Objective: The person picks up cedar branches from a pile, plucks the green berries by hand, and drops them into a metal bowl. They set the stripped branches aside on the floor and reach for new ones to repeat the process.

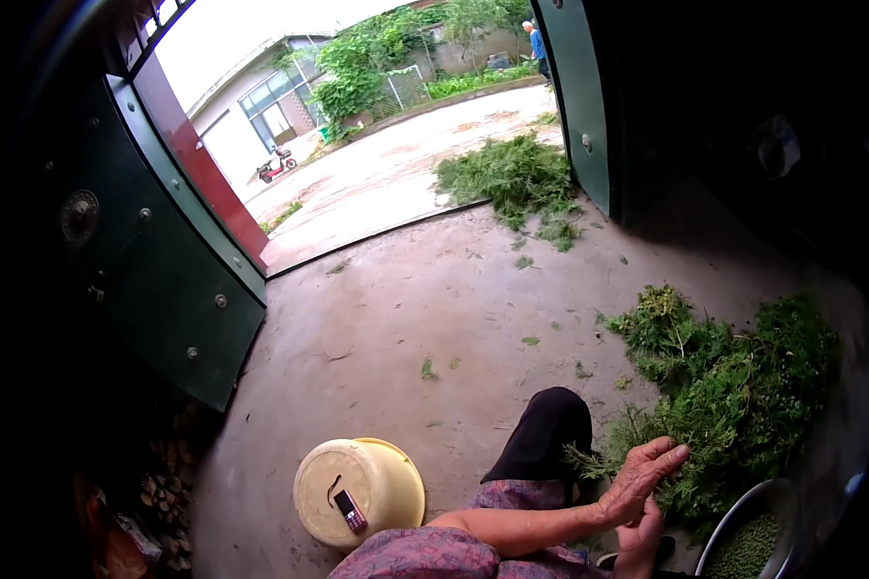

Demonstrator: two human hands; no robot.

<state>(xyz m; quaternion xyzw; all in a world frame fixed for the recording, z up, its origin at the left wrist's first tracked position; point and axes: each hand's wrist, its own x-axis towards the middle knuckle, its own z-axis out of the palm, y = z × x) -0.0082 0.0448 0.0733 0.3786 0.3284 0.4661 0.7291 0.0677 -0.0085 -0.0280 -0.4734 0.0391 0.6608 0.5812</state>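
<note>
My left hand (641, 480) reaches across to the right, with its thumb and fingers pressed together in a pinch; what lies between them is too small to make out. Just below it is my right hand (639, 537), curled, its fingers partly hidden behind the left. A feathery green conifer sprig (589, 465) shows beside the left hand; I cannot tell if either hand grips it. Beyond both hands spreads a pile of cut conifer branches (743, 386). At the lower right stands a metal basin (788, 516) with small green berry-like cones (746, 548) in it.
An upturned cream bucket (377, 482) sits at my left, with a small phone (350, 511) on its base. More branches (517, 179) lie at the doorway between green metal doors (154, 241). Firewood (169, 487) is stacked at left. Outside are a red scooter (277, 166) and a person (536, 48).
</note>
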